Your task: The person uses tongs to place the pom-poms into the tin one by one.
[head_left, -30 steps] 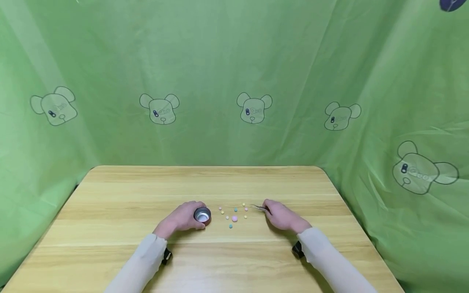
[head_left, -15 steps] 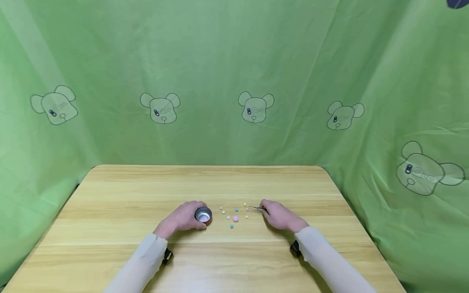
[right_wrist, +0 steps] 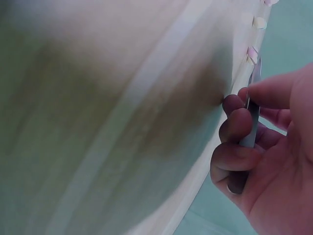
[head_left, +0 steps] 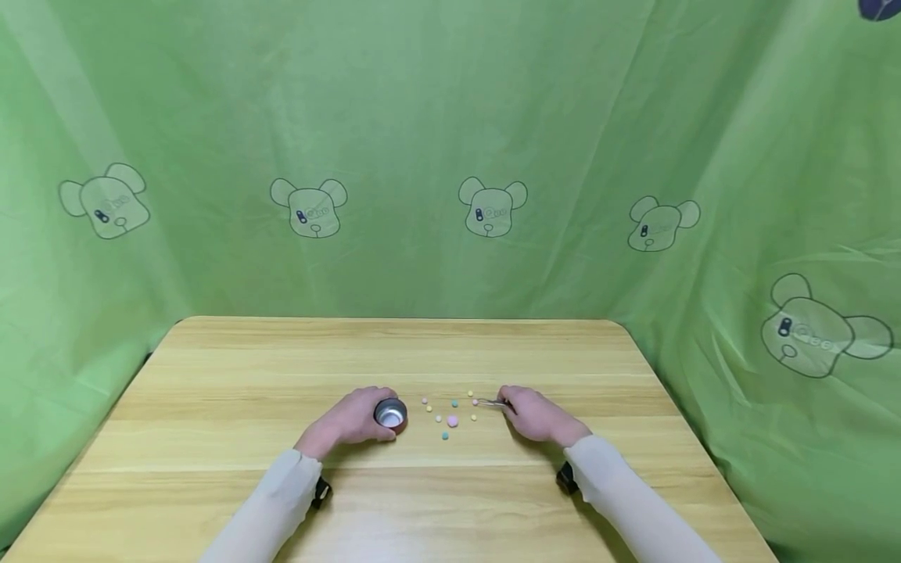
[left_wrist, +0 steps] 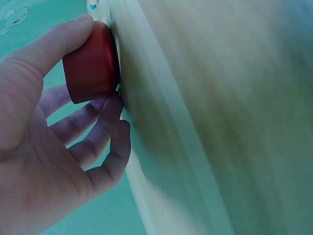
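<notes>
Showing its metallic inside in the head view, a round tin (head_left: 390,416) is held on the counter (head_left: 450,508) by the left hand (head_left: 355,416), near scattered pastel pieces (head_left: 453,421), while tweezers (head_left: 493,403) are held by the right hand (head_left: 540,416). In the left wrist view, the tin's red wall is gripped between thumb and fingers (left_wrist: 90,149). In the right wrist view, the tweezers are pinched by curled fingers, their tips at a pink piece (right_wrist: 252,54); whether it is touched cannot be told.

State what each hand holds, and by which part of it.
Left hand: the red tin, by its outer side wall. Right hand: the metal tweezers, by the body, behind the tips.
</notes>
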Demonstrator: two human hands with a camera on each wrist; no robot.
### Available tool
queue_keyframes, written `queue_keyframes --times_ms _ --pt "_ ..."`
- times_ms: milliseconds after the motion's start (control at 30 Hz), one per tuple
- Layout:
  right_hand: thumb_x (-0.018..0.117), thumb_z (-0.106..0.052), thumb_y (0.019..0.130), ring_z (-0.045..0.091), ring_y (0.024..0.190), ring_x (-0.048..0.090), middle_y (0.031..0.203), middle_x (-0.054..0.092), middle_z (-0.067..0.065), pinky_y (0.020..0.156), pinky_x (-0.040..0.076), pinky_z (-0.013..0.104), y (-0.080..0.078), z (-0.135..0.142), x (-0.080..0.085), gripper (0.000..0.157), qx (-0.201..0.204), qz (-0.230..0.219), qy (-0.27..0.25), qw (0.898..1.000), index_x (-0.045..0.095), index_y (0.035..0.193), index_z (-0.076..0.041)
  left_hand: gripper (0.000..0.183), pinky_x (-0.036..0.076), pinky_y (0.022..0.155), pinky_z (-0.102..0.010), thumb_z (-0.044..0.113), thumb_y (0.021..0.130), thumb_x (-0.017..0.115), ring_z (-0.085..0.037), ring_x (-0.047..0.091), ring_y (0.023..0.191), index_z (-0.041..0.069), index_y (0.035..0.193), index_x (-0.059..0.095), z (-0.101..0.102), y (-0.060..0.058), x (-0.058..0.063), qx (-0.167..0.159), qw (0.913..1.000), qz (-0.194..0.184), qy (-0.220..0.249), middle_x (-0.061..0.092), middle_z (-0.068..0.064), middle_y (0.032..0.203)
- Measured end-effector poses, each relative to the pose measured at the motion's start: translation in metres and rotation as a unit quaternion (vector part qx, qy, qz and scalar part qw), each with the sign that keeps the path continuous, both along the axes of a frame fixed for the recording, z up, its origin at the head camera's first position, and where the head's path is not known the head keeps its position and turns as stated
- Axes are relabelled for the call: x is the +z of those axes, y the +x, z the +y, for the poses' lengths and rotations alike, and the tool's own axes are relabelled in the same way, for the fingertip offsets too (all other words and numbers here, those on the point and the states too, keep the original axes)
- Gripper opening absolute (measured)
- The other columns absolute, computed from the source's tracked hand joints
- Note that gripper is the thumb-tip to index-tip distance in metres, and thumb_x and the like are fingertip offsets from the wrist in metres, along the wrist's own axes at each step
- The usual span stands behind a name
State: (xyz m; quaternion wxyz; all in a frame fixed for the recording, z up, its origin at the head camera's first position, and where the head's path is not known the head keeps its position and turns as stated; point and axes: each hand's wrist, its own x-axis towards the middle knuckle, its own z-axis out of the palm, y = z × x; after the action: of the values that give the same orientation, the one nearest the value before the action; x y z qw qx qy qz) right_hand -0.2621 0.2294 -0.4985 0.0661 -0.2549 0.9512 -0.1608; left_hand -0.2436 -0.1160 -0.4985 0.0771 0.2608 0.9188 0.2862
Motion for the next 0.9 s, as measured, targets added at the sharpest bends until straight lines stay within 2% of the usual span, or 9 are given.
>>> queue_keyframes --times_ms 300,533,900 --pt "0.053 -0.005 0.095 0.016 0.081 0.059 0.088 0.061 0.000 0.071 0.049 0.036 -0.001 0.003 -0.003 0.008 0.042 0.045 -0.006 0.998 0.058 0.098 -0.010 0.049 0.044 0.088 -0.042 0.024 0.073 0.082 -0.022 0.057 0.097 0.011 0.114 0.059 0.001 0.000 0.003 0.002 1.0000 -0.008 0.004 0.062 -0.004 0.104" --pt "0.051 -0.005 0.095 0.017 0.085 0.059 0.091 0.061 0.002 0.075 0.049 0.038 0.002 0.001 0.002 0.009 0.052 0.055 -0.011 0.997 0.058 0.101 -0.008 0.047 0.044 0.087 -0.041 0.024 0.073 0.082 -0.021 0.057 0.095 0.012 0.112 0.059 0.004 -0.001 0.001 -0.004 1.0000 -0.004 0.003 0.062 -0.003 0.103" --pt "0.053 -0.010 0.096 0.014 0.081 0.057 0.089 0.061 0.002 0.072 0.049 0.036 0.005 -0.011 0.013 0.008 0.068 0.066 -0.025 0.995 0.059 0.101 -0.008 0.047 0.045 0.085 -0.041 0.024 0.072 0.082 -0.021 0.057 0.094 0.011 0.111 0.059 0.009 -0.004 0.001 -0.010 0.9999 -0.005 0.000 0.062 -0.003 0.102"
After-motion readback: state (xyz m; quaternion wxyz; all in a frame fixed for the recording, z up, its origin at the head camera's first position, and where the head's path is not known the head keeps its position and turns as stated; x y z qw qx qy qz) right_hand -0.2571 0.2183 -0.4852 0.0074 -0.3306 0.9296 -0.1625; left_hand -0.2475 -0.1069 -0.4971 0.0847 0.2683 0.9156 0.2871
